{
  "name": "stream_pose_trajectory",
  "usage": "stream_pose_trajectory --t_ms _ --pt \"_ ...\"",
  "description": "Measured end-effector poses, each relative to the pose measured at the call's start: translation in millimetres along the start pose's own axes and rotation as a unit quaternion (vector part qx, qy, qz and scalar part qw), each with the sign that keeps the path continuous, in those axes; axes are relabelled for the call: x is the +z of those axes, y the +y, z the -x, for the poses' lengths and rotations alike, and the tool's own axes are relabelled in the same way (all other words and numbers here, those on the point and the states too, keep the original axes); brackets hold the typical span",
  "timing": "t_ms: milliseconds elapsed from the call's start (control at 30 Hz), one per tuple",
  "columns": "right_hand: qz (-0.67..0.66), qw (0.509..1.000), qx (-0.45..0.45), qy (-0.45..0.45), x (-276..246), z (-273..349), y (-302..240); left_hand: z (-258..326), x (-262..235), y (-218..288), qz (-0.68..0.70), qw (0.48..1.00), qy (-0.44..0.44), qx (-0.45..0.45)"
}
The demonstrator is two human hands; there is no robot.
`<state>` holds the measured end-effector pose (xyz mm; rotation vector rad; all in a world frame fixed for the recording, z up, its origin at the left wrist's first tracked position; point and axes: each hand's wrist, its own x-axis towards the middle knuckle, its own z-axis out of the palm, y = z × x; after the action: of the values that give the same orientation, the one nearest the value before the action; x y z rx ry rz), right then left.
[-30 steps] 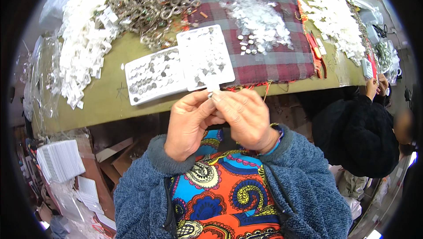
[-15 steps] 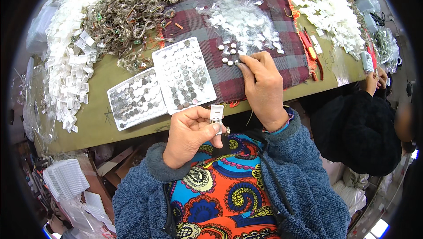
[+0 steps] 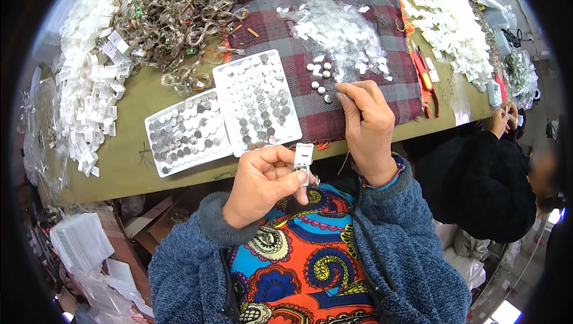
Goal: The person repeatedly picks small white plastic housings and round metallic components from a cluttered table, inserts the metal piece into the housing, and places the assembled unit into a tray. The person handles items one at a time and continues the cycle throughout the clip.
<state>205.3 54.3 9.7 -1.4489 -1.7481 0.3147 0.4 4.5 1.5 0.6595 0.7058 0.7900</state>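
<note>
My left hand (image 3: 265, 184) pinches a small white plastic battery box (image 3: 303, 160) between thumb and fingers, its lid tipped up. Something metallic shows in its lower part, mostly behind my thumb. Over the plaid cloth (image 3: 394, 100), my right hand (image 3: 367, 121) has thumb and forefinger closed together; whether anything sits between them is too small to make out. Just left of those fingertips lies a silvery button cell (image 3: 328, 98), with several white-topped button cells (image 3: 315, 85) beside it. Behind them is a heap of clear and white small pieces (image 3: 340, 31).
Two white trays of button cells (image 3: 295, 127) (image 3: 161, 169) stand left of the cloth. Tangled clear wires (image 3: 179, 19) and heaped white plastic cases (image 3: 89, 85) lie farther left. Red-handled pliers (image 3: 425, 76) rest at right. Another person in black (image 3: 477, 175) works at right.
The whole view has shifted slightly. My right fingertips have drawn a little away from the button cells, leaving the silvery one more exposed. My left hand still holds the opened battery box.
</note>
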Motion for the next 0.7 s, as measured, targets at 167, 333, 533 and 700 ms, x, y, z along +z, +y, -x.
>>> stream_pose_trajectory --t_ms 167,333,533,700 --pt "0.012 0.999 0.004 -0.031 2.5 1.9 -2.2 2.1 -1.1 -3.6 0.004 1.000 -0.004 0.022" --pt "0.058 0.996 -0.026 -0.065 0.6 -4.0 -11.2 7.3 1.1 -4.1 0.008 1.000 0.014 0.014" --pt "-0.101 0.990 -0.059 -0.079 -18.4 19.3 -49.9 15.9 -3.6 -4.9 0.131 0.991 -0.017 0.020" --pt "-0.132 0.986 -0.070 -0.078 -7.1 48.9 -71.4 23.1 -7.5 -9.0 0.156 0.987 -0.010 0.044"
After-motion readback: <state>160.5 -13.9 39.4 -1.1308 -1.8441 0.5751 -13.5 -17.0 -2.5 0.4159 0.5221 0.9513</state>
